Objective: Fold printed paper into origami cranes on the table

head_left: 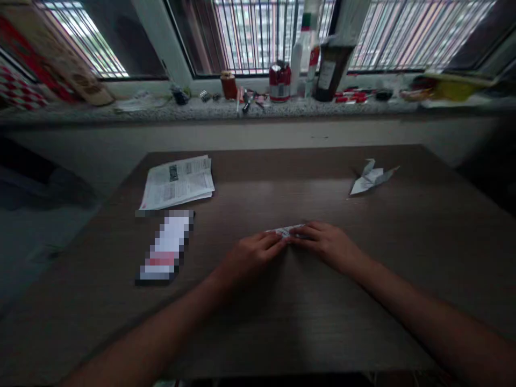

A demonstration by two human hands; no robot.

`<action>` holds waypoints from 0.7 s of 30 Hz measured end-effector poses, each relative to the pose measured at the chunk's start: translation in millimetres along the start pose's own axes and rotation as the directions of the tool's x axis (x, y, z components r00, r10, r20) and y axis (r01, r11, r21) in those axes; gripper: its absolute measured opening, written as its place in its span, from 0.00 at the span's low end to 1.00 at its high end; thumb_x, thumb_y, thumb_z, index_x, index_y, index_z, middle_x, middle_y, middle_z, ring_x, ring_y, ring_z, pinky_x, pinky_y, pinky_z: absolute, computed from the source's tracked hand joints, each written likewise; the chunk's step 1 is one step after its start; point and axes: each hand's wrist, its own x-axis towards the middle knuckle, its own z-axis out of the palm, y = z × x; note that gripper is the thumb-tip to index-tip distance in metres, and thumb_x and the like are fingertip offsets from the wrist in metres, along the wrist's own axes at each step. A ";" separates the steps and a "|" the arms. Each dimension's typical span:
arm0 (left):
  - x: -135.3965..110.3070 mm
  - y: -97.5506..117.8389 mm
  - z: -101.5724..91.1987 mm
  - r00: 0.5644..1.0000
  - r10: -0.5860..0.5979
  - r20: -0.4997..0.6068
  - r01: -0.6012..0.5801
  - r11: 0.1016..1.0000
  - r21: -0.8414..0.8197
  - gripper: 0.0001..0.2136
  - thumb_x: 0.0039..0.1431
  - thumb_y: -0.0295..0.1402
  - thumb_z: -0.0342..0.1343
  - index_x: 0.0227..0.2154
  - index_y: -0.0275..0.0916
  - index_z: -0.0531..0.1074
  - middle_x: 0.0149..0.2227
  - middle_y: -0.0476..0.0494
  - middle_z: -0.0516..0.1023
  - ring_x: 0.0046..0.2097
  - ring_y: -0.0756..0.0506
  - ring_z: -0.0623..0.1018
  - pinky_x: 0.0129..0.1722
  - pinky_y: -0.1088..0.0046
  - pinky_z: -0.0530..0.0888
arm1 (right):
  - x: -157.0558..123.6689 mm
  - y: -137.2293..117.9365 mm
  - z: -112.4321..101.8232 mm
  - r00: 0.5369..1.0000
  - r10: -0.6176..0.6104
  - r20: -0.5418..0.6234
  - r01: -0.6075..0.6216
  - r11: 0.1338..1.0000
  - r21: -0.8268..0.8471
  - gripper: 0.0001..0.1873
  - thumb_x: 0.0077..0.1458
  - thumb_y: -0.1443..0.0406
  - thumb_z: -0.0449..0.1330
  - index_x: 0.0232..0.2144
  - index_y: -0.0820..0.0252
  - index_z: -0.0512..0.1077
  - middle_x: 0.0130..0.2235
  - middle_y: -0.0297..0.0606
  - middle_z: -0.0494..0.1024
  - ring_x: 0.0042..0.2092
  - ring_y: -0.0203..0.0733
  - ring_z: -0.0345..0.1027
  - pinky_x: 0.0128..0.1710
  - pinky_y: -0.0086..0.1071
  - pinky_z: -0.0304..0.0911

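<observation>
A small folded piece of printed paper (287, 230) lies flat on the brown wooden table (258, 322) near its middle. My left hand (252, 257) presses on the paper's left end with its fingertips drawn together. My right hand (326, 244) covers the paper's right end, fingers curled down onto it. Only a narrow strip of the paper shows between and above the fingers.
A folded paper bird (371, 177) sits at the table's far right. A stack of newspaper sheets (177, 183) lies at the far left, with a phone (166, 246) in front of it. Jars, bottles and small tools line the stone window sill (201, 110) behind.
</observation>
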 end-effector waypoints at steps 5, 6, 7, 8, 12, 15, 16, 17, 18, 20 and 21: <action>-3.0 1.3 0.6 1.000 -0.013 -0.001 0.013 1.000 0.016 0.19 0.73 0.23 0.50 0.65 0.36 0.67 0.59 0.35 0.76 0.59 0.37 0.77 0.55 0.57 0.80 | 1.6 -1.3 -1.1 1.000 0.003 0.022 -0.003 1.000 -0.005 0.19 0.65 0.71 0.62 0.57 0.54 0.76 0.57 0.41 0.79 0.52 0.51 0.74 0.50 0.47 0.75; -3.0 1.4 1.4 1.000 -0.016 -0.006 0.016 1.000 0.014 0.19 0.74 0.24 0.50 0.64 0.36 0.67 0.59 0.35 0.76 0.59 0.37 0.77 0.55 0.57 0.80 | 1.7 -1.5 -0.9 1.000 0.002 0.023 -0.002 1.000 -0.004 0.19 0.66 0.71 0.62 0.57 0.54 0.76 0.57 0.41 0.79 0.52 0.51 0.74 0.50 0.47 0.75; -3.0 1.3 2.5 1.000 -0.019 -0.009 0.019 1.000 0.011 0.19 0.74 0.24 0.50 0.64 0.36 0.68 0.58 0.34 0.76 0.59 0.38 0.77 0.55 0.57 0.80 | 1.7 -1.6 -0.6 1.000 0.002 0.023 -0.002 1.000 -0.003 0.19 0.66 0.71 0.61 0.58 0.54 0.75 0.57 0.41 0.79 0.52 0.51 0.74 0.50 0.47 0.75; -3.0 1.0 3.7 1.000 -0.020 -0.010 0.020 1.000 0.006 0.18 0.74 0.24 0.49 0.63 0.36 0.68 0.58 0.35 0.76 0.59 0.38 0.77 0.55 0.56 0.80 | 1.6 -1.7 -0.3 1.000 0.002 0.024 -0.002 1.000 -0.003 0.20 0.66 0.70 0.61 0.58 0.54 0.75 0.57 0.42 0.79 0.52 0.51 0.74 0.49 0.47 0.75; -4.0 -1.9 8.0 1.000 -0.030 0.005 0.030 0.999 -0.010 0.17 0.75 0.27 0.49 0.63 0.38 0.68 0.59 0.36 0.76 0.58 0.37 0.77 0.54 0.56 0.80 | -0.1 -1.0 -0.3 0.999 0.008 0.038 -0.009 1.000 0.007 0.21 0.68 0.69 0.60 0.61 0.52 0.73 0.58 0.42 0.78 0.54 0.51 0.73 0.51 0.48 0.74; -4.8 -4.1 8.0 1.000 -0.028 0.012 0.028 0.999 -0.028 0.18 0.76 0.28 0.48 0.64 0.39 0.68 0.59 0.37 0.75 0.58 0.38 0.77 0.55 0.56 0.80 | -1.2 -0.2 -1.9 0.998 0.005 0.055 -0.007 1.000 0.030 0.21 0.70 0.66 0.58 0.62 0.51 0.72 0.59 0.42 0.78 0.55 0.51 0.73 0.53 0.48 0.73; -4.8 -4.3 7.2 0.999 -0.028 0.015 0.029 0.999 -0.034 0.18 0.76 0.28 0.48 0.65 0.39 0.67 0.60 0.37 0.75 0.59 0.38 0.77 0.55 0.56 0.79 | -1.5 -0.2 -2.8 0.998 0.006 0.057 -0.008 0.999 0.038 0.21 0.70 0.66 0.57 0.62 0.51 0.72 0.59 0.42 0.78 0.55 0.51 0.73 0.54 0.49 0.73; -4.5 -4.3 6.2 0.999 -0.029 0.020 0.030 0.999 -0.041 0.18 0.76 0.29 0.48 0.65 0.39 0.67 0.60 0.37 0.75 0.59 0.38 0.77 0.56 0.56 0.79 | -1.7 -0.6 -3.9 0.998 0.010 0.058 -0.012 0.999 0.044 0.20 0.71 0.65 0.57 0.62 0.51 0.72 0.59 0.42 0.78 0.56 0.51 0.73 0.54 0.49 0.73; -4.1 -3.9 5.0 0.999 -0.032 0.026 0.033 0.998 -0.047 0.18 0.76 0.29 0.48 0.65 0.39 0.67 0.60 0.36 0.75 0.58 0.38 0.77 0.56 0.56 0.79 | -2.0 -1.3 -5.0 0.998 0.013 0.060 -0.016 0.999 0.049 0.20 0.71 0.65 0.56 0.62 0.52 0.72 0.59 0.43 0.78 0.56 0.51 0.72 0.55 0.50 0.72; -3.1 -2.5 3.0 0.998 -0.041 0.039 0.044 0.997 -0.058 0.18 0.76 0.30 0.48 0.64 0.38 0.68 0.60 0.36 0.75 0.58 0.38 0.77 0.55 0.56 0.79 | -2.6 -3.5 -7.4 0.997 0.016 0.073 -0.020 0.998 0.058 0.21 0.70 0.61 0.57 0.62 0.54 0.72 0.60 0.46 0.77 0.58 0.54 0.71 0.56 0.52 0.71; -2.7 -1.8 2.4 0.998 -0.047 0.043 0.050 0.997 -0.063 0.18 0.76 0.30 0.48 0.64 0.37 0.69 0.60 0.36 0.75 0.58 0.38 0.77 0.56 0.56 0.79 | -3.1 -4.8 -8.4 0.996 0.016 0.083 -0.021 0.998 0.059 0.22 0.70 0.60 0.57 0.63 0.56 0.72 0.61 0.47 0.76 0.58 0.55 0.70 0.56 0.53 0.71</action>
